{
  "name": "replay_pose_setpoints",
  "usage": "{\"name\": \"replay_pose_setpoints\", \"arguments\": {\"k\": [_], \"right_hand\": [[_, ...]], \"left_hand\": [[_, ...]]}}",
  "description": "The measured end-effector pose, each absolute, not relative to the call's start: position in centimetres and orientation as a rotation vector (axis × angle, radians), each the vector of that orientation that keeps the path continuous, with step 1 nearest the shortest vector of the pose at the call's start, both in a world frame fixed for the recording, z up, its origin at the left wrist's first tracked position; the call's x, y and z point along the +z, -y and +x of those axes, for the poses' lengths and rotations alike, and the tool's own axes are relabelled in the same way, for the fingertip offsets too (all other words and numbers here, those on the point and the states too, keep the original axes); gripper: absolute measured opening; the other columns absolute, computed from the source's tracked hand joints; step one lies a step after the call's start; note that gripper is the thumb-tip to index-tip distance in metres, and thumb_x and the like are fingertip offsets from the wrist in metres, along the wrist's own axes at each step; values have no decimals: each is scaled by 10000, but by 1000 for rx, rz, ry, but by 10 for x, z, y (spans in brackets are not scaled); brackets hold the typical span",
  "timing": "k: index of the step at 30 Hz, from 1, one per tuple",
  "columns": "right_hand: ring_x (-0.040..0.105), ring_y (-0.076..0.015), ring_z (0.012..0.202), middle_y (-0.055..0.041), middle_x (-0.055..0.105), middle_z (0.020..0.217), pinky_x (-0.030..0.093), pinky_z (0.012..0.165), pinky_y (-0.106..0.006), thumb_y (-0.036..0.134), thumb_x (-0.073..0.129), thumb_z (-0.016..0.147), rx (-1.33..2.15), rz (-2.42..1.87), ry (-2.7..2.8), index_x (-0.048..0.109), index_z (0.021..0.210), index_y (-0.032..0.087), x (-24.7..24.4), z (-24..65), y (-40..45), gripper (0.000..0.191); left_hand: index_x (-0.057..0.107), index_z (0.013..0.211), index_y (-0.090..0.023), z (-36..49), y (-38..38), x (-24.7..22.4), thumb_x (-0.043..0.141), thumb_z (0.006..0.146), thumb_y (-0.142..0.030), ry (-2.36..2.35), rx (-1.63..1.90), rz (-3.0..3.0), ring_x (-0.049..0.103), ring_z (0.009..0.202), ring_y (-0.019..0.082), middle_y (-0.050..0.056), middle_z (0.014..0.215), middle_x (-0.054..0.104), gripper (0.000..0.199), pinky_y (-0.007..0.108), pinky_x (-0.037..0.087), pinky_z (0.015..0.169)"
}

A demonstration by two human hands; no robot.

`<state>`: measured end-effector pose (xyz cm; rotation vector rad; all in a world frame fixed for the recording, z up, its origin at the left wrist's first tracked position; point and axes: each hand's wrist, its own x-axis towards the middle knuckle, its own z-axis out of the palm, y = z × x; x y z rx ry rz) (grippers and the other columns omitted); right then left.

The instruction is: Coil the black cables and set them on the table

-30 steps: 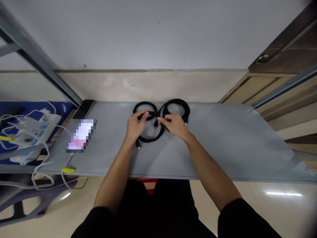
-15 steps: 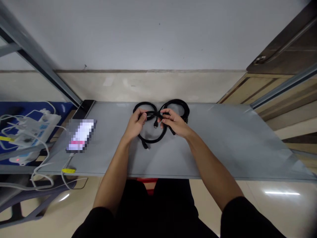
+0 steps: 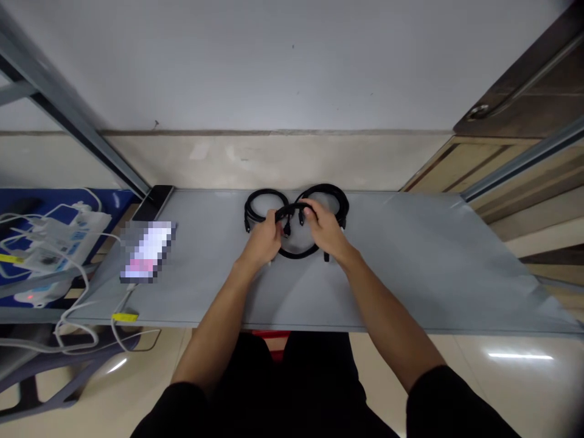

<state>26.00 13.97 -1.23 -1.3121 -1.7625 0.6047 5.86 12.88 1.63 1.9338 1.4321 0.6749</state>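
A black cable (image 3: 296, 255) is looped into a ring in front of me, its plug ends hanging near the ring. My left hand (image 3: 264, 240) is closed around the ring's left side. On the other side, my right hand (image 3: 326, 231) grips the same ring near its top right. Behind it lie two more coiled black cables: a thinner left coil (image 3: 261, 192) and a thicker right coil (image 3: 336, 192). Between my hands a black connector (image 3: 287, 230) points down. My fingers hide parts of the held ring.
The grey shelf (image 3: 424, 261) meets the wall behind the coils. At its left end lie a lit phone (image 3: 148, 252), blurred in the picture, and a black object (image 3: 159, 198). White power strips (image 3: 82, 243) and cords sit further left. Metal posts (image 3: 91, 131) frame the shelf.
My left hand has moved right and slightly toward me, closing around the cable ring. The ring has shifted right and my right hand has wrapped further over it. The left coil behind is more exposed.
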Motion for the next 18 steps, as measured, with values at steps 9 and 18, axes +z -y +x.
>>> {"name": "replay_pose_setpoints", "arguments": {"k": [9,18], "right_hand": [[659,-344,1299,-193,703,1373,539,1102,-518,368,286,1124,310,-1578,1844,631,1437,190,1,264,-142,499],[599,-486,1356,-382,517,1498,504,1075,-605,320,524,1036,161,-2274,1776,312,1638,10,32,316,-195,710]], "left_hand": [[514,1440,-170,72,-130,26,444,1069,-193,-1556,663,2101,749,1152,326,193,1294,746,378,472,571,1014],[549,1496,-63,166,-219,64,535,1001,-55,-1570,229,2425,634,1377,355,276,1472,624,495,462,517,1139]]}}
